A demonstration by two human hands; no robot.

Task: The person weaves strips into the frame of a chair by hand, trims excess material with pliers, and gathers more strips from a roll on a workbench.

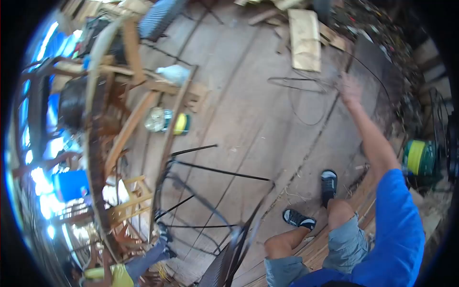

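Note:
One bare arm in a blue sleeve stretches toward the upper right, and its hand, which looks like my right hand (350, 90), is smeared by motion. Beside its fingers lies a loop of thin dark wire or cord (306, 88) over the plank floor; whether the fingers grip it I cannot tell. A pale flat board (305, 40) lies just above the loop. My left hand does not show. Below, a black metal frame (222, 170) with thin legs stands on the floor to the left of my feet.
Wooden furniture frames (129, 126) fill the left side. Near them are a green and yellow can (181, 123) and a clear plastic bag (173, 74). Another such can (420, 158) is at the right. A person in yellow (122, 276) is at the lower left.

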